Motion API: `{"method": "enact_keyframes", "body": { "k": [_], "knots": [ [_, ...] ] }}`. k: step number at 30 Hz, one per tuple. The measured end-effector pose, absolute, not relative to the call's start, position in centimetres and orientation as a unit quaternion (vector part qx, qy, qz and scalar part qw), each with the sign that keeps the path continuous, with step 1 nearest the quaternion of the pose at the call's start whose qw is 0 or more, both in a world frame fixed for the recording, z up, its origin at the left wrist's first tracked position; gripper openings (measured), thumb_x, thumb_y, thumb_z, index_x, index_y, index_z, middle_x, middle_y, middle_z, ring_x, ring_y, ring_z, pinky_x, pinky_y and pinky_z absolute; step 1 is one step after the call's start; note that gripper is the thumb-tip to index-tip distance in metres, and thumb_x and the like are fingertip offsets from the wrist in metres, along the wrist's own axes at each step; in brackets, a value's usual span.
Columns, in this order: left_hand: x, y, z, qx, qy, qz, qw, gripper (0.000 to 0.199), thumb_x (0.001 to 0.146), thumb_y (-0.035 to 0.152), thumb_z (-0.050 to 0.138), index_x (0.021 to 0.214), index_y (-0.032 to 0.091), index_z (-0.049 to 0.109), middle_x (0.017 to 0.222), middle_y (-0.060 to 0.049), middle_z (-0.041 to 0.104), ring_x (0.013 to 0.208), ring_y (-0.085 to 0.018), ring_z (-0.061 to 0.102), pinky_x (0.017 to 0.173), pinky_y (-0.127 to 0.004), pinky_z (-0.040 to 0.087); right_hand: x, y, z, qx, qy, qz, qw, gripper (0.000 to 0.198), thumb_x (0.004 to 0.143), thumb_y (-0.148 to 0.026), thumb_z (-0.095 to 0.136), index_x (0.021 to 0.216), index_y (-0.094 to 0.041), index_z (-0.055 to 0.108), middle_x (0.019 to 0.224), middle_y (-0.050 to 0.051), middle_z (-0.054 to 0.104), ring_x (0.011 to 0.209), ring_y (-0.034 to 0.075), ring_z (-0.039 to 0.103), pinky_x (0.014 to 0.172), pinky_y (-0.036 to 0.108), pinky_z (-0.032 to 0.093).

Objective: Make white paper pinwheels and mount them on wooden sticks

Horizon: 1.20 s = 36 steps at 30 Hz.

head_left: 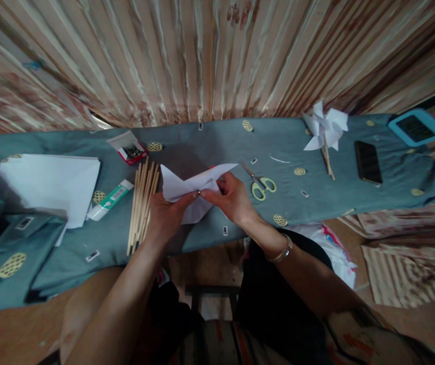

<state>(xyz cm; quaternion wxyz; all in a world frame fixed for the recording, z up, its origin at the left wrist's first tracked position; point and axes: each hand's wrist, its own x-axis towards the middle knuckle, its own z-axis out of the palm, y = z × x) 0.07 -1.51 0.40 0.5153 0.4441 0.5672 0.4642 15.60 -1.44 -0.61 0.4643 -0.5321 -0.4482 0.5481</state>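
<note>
Between my two hands is a white paper pinwheel (192, 185) with its points folded toward the middle. My left hand (169, 215) grips its left side, thumb pressed near the centre. From the right, my right hand (232, 197) pinches it, thumb tip meeting the other thumb at a small shiny pin head (199, 192). The fingers behind the paper are hidden. Just left of my left hand lies a bundle of thin wooden sticks (141, 203). Scissors with light green handles (258, 187) lie to the right of my right hand.
A green cloth (217, 139) covers the table. On the left are white paper sheets (50, 182), a green-and-white glue tube (111, 200) and an open box of pins (131, 152). To the right lie pinwheels on sticks (327, 129), a phone (368, 162) and a blue-framed device (417, 126).
</note>
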Motion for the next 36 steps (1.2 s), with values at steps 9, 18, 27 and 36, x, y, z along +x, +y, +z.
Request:
{"method": "enact_keyframes", "body": {
  "k": [9, 18, 27, 36],
  "knots": [
    [0.2, -1.4, -0.1, 0.432, 0.585, 0.469, 0.502, 0.027, 0.054, 0.033, 0.083, 0.067, 0.016, 0.068, 0.066, -0.004, 0.070, 0.072, -0.027, 0.071, 0.073, -0.043, 0.062, 15.6, -1.3, -1.2, -0.545, -0.455, 0.541, 0.452, 0.045, 0.067, -0.030, 0.076, 0.105, -0.021, 0.053, 0.098, 0.004, 0.074, 0.091, 0.022, 0.071, 0.080, 0.035, 0.057],
    [0.3, -1.2, -0.6, 0.430, 0.590, 0.465, 0.501, 0.032, 0.050, 0.035, 0.085, 0.071, 0.015, 0.072, 0.070, -0.005, 0.074, 0.075, -0.026, 0.072, 0.075, -0.039, 0.060, 15.6, -1.1, -1.9, -0.560, -0.461, 0.524, 0.446, 0.043, 0.066, -0.031, 0.076, 0.101, -0.022, 0.054, 0.095, 0.003, 0.072, 0.088, 0.021, 0.070, 0.079, 0.036, 0.056],
    [0.6, -1.3, -1.2, 0.423, 0.603, 0.463, 0.494, 0.035, 0.050, 0.037, 0.086, 0.073, 0.014, 0.074, 0.078, -0.008, 0.077, 0.079, -0.028, 0.073, 0.077, -0.041, 0.060, 15.7, -0.9, -2.0, -0.575, -0.467, 0.513, 0.433, 0.039, 0.068, -0.029, 0.076, 0.099, -0.021, 0.055, 0.094, 0.003, 0.073, 0.087, 0.020, 0.070, 0.077, 0.034, 0.056],
    [0.5, -1.3, -1.1, 0.394, 0.555, 0.501, 0.534, 0.033, 0.052, 0.029, 0.084, 0.079, 0.013, 0.075, 0.080, -0.007, 0.077, 0.075, -0.025, 0.072, 0.075, -0.038, 0.061, 15.7, -0.5, -1.5, -0.514, -0.458, 0.553, 0.470, 0.045, 0.066, -0.034, 0.076, 0.103, -0.022, 0.054, 0.093, 0.002, 0.075, 0.086, 0.021, 0.071, 0.076, 0.034, 0.056]
  ]
}}
